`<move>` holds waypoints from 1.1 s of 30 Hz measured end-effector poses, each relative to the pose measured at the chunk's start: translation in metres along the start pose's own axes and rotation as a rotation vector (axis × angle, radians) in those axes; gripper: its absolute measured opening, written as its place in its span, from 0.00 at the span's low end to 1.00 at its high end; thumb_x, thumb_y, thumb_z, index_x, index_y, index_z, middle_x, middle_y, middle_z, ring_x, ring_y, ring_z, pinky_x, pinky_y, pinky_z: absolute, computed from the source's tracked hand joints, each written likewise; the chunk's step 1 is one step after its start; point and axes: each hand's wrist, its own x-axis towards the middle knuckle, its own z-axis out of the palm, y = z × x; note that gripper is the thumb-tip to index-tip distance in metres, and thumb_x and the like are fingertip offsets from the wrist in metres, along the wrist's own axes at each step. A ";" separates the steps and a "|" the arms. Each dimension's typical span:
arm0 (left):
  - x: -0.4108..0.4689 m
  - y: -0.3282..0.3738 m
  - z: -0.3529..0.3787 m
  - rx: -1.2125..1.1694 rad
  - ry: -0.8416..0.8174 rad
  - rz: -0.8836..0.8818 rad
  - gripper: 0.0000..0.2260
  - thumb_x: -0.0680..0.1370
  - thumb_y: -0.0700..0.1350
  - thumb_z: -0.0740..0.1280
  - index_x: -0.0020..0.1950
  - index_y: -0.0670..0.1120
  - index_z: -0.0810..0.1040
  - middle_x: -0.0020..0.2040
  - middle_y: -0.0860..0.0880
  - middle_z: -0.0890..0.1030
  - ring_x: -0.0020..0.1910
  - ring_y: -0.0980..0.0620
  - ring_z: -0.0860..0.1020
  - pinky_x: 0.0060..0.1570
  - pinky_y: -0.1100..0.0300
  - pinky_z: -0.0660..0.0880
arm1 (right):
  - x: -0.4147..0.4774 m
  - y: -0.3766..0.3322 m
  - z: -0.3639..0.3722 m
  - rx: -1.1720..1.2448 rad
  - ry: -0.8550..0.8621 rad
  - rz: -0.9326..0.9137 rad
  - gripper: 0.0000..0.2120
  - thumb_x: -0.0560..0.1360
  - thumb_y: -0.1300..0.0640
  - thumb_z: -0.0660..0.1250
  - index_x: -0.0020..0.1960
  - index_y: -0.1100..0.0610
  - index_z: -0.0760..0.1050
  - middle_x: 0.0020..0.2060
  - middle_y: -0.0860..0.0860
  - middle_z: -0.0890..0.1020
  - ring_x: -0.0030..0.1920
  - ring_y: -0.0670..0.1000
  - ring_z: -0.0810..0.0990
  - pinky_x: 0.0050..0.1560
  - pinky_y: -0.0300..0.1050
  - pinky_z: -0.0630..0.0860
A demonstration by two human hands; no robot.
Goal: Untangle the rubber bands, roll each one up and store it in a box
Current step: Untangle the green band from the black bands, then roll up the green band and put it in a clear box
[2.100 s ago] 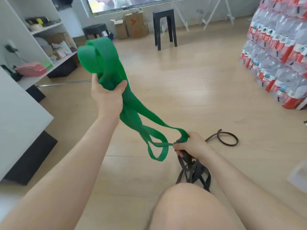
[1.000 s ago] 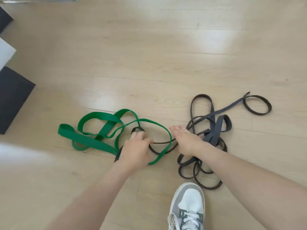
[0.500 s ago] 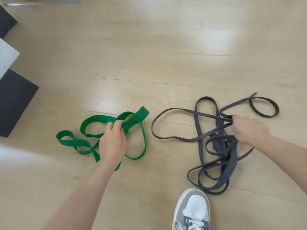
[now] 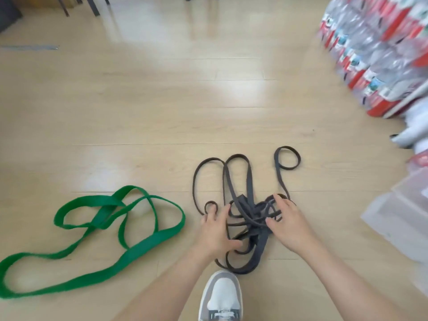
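Observation:
A wide green rubber band (image 4: 148, 244) lies loose in loops on the wooden floor at the left, with no hand on it. Thin dark grey bands (image 4: 249, 181) form a tangled heap in the middle, with loops trailing away from me. My left hand (image 4: 216, 232) rests on the left side of the heap with its fingers spread over the strands. My right hand (image 4: 287, 224) pinches the knotted middle of the heap between thumb and fingers. A translucent plastic box (image 4: 398, 218) stands on the floor at the right edge.
Shrink-wrapped packs of water bottles (image 4: 375, 54) are stacked at the back right. My grey and white shoe (image 4: 221, 295) stands just in front of the dark heap. Dark stool legs (image 4: 96, 5) show at the far top left.
My left hand has let go of the green band, which now lies spread on the floor, and moved right onto the dark tangle. My right hand shifted to the knot's middle.

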 end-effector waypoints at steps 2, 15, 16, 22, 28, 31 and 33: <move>0.021 0.013 0.025 -0.094 -0.072 -0.079 0.51 0.65 0.61 0.74 0.76 0.62 0.41 0.78 0.46 0.45 0.76 0.39 0.50 0.73 0.47 0.58 | 0.002 0.027 0.002 0.165 -0.017 0.116 0.38 0.77 0.51 0.66 0.79 0.52 0.49 0.78 0.52 0.57 0.76 0.54 0.57 0.75 0.49 0.56; 0.033 0.090 0.062 -0.411 -0.216 0.121 0.26 0.71 0.29 0.63 0.66 0.48 0.72 0.56 0.52 0.77 0.57 0.53 0.76 0.52 0.65 0.75 | 0.039 0.059 0.015 0.592 -0.049 0.335 0.34 0.71 0.56 0.72 0.73 0.48 0.62 0.62 0.50 0.77 0.58 0.52 0.78 0.61 0.52 0.76; 0.032 0.093 0.062 -0.415 -0.247 0.160 0.27 0.72 0.29 0.64 0.68 0.49 0.71 0.58 0.54 0.75 0.58 0.56 0.74 0.53 0.68 0.73 | 0.039 0.064 0.005 0.476 -0.052 0.287 0.31 0.71 0.58 0.70 0.71 0.48 0.65 0.56 0.50 0.80 0.54 0.52 0.79 0.57 0.49 0.77; 0.026 0.141 0.039 -0.076 -0.269 0.524 0.29 0.75 0.32 0.60 0.73 0.54 0.66 0.71 0.54 0.70 0.66 0.51 0.72 0.64 0.57 0.71 | 0.011 0.105 -0.070 -0.003 0.094 0.251 0.14 0.73 0.61 0.63 0.57 0.54 0.76 0.46 0.52 0.81 0.48 0.56 0.78 0.44 0.42 0.70; -0.016 0.163 -0.059 0.108 -0.150 0.513 0.17 0.77 0.38 0.60 0.63 0.52 0.76 0.59 0.53 0.80 0.53 0.55 0.78 0.55 0.63 0.74 | -0.024 0.054 -0.119 -0.187 0.000 0.184 0.27 0.75 0.53 0.62 0.73 0.54 0.61 0.63 0.59 0.74 0.63 0.60 0.73 0.60 0.48 0.72; -0.057 0.171 -0.123 0.234 -0.023 0.517 0.13 0.77 0.40 0.61 0.57 0.52 0.79 0.51 0.53 0.82 0.47 0.55 0.79 0.49 0.64 0.74 | -0.037 -0.018 -0.148 -0.138 0.002 -0.066 0.22 0.77 0.56 0.62 0.71 0.55 0.69 0.65 0.56 0.76 0.63 0.56 0.75 0.58 0.42 0.70; -0.092 0.173 -0.168 0.317 0.044 0.482 0.13 0.76 0.39 0.62 0.55 0.51 0.80 0.46 0.52 0.82 0.43 0.54 0.77 0.43 0.65 0.72 | -0.052 -0.068 -0.166 -0.168 -0.004 -0.216 0.18 0.77 0.55 0.63 0.66 0.55 0.74 0.62 0.54 0.79 0.60 0.55 0.77 0.56 0.42 0.71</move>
